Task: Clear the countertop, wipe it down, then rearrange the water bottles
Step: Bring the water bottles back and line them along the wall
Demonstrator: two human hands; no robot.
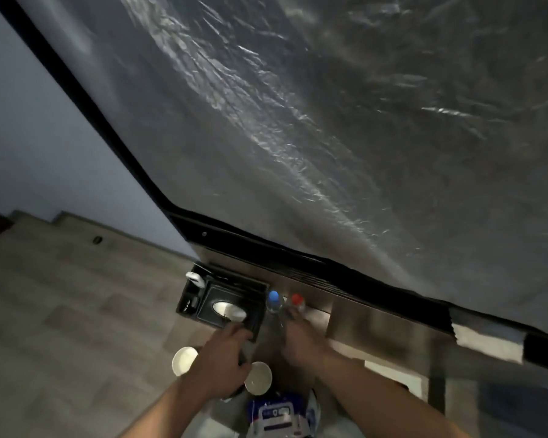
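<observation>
Two clear water bottles stand on the narrow brown countertop point(345, 324), one with a blue cap point(274, 299) and one with a red cap point(297, 301). My right hand point(301, 341) reaches up to the red-capped bottle, with its fingertips wrapped around the lower body. My left hand point(223, 354) lies against the near corner of a black tissue box point(234, 306) that has a white tissue sticking out. Blur hides whether the left fingers grip the box.
A black organiser tray point(189, 297) sits left of the tissue box. Two white cups point(184, 360) point(258, 377) stand near my left wrist, with a blue-and-white packet point(279, 412) below them. A big film-covered screen point(329, 137) looms over the counter, with wooden floor at left.
</observation>
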